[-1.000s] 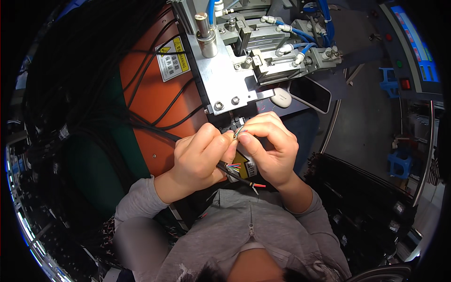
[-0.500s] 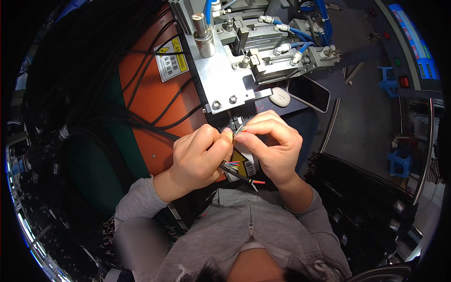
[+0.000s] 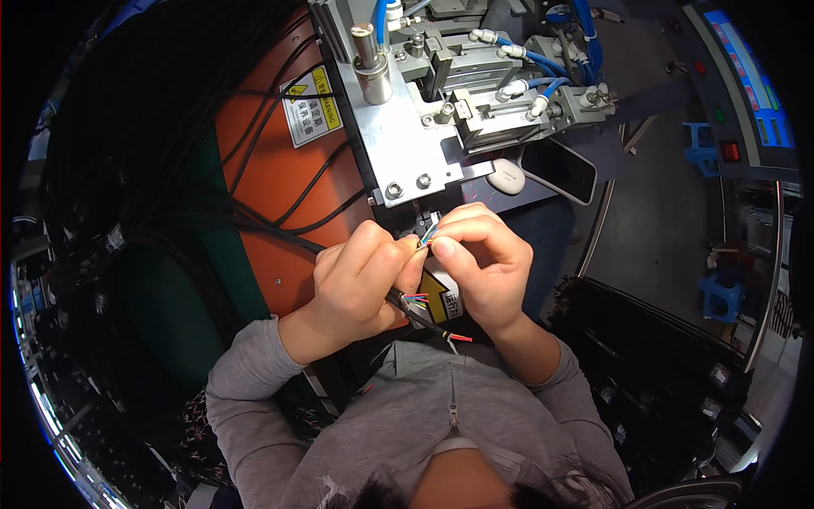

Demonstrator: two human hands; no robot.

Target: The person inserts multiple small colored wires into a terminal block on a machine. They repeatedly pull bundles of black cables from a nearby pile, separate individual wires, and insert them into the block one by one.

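My left hand (image 3: 356, 276) is closed around black multi-core cables, its thumb and forefinger pinching one near its stripped end. From that end a small bundle of thin coloured wires (image 3: 429, 234) fans out. My right hand (image 3: 490, 267) pinches at these wires with thumb and forefinger, the two hands almost touching. Below my left hand another bunch of coloured wire ends (image 3: 415, 299) sticks out. A black cable (image 3: 430, 324) with red and whitish wires at its tip slants down to the right. The fingers hide most of the pinched cable.
Just ahead stands a metal machine (image 3: 407, 144) with pneumatic cylinders and blue hoses. An orange panel (image 3: 254, 178) with black cables across it lies to the left. A phone (image 3: 560, 172) and a white rounded case (image 3: 506, 176) rest beside the machine. A screen (image 3: 750, 76) is at far right.
My right hand has shifted slightly left and down, with its fingers more bent. The pinched wires sit differently between the fingers. The lower cable tip has swung a little left and down.
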